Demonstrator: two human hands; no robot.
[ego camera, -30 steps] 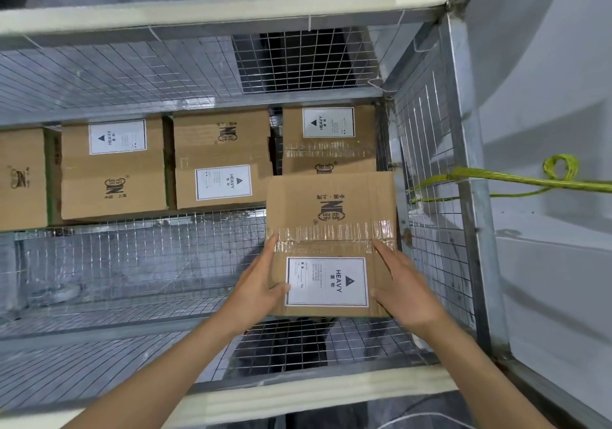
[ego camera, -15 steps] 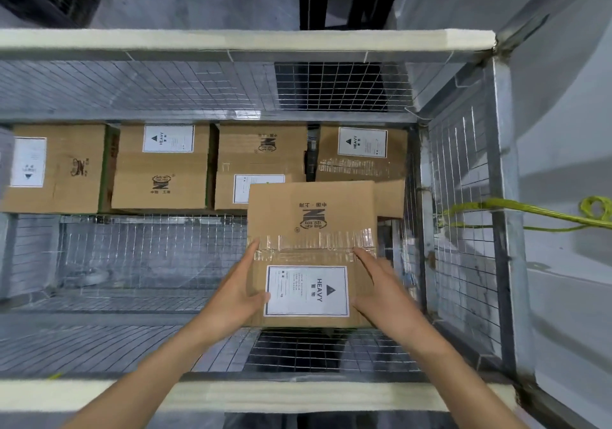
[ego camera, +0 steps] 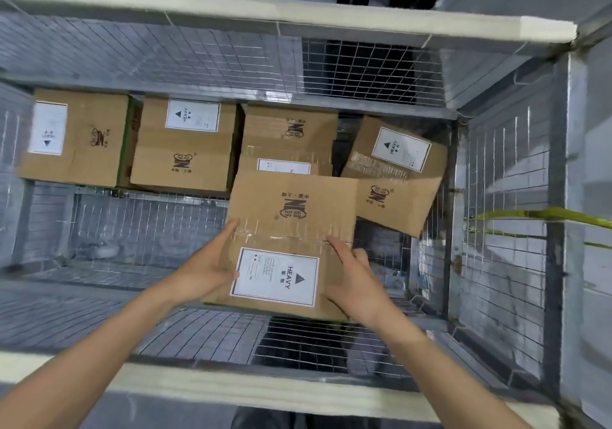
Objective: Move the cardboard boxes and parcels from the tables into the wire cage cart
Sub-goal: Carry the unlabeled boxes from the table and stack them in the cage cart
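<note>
Near rail (ego camera: 231, 385), padded, spans 6 o'clock. Both forearms cross over it into the cart (ego camera: 506, 196).

Left hand (ego camera: 202, 273) at 7 o'clock of the held box (ego camera: 291, 216): fingers laid along its left side, thumb on the top face touching the edge of the label (ego camera: 276, 276). Right hand (ego camera: 354, 283) at 4 o'clock of it: thumb on top by the tape seam, fingers curled round the right edge. Both hands grip the one box, neither is loose.

Held box is inside the cart, dead centre of view, over the mesh floor (ego camera: 149, 223). Top face up, label end toward the person, slightly skewed. Whether its base touches the floor: cannot tell.

At 2 o'clock of it, tilted box (ego camera: 394, 173): skewed, one corner toward the right mesh wall, its near-left part hidden behind the held box. Contact between the two: cannot tell.

At 12 o'clock, mid box (ego camera: 288, 134), square to the far wall, near edge covered by the held box. At 10 o'clock, left box (ego camera: 185, 143) just beside it. Then end box (ego camera: 73, 137) at 9 o'clock, with a green strip showing in the gap between those two. All three sit in a row along the far mesh wall.

Green strap (ego camera: 543, 216) outside the right wall at 3 o'clock. Far rail (ego camera: 265, 11), padded, across the top at 12 o'clock.
</note>
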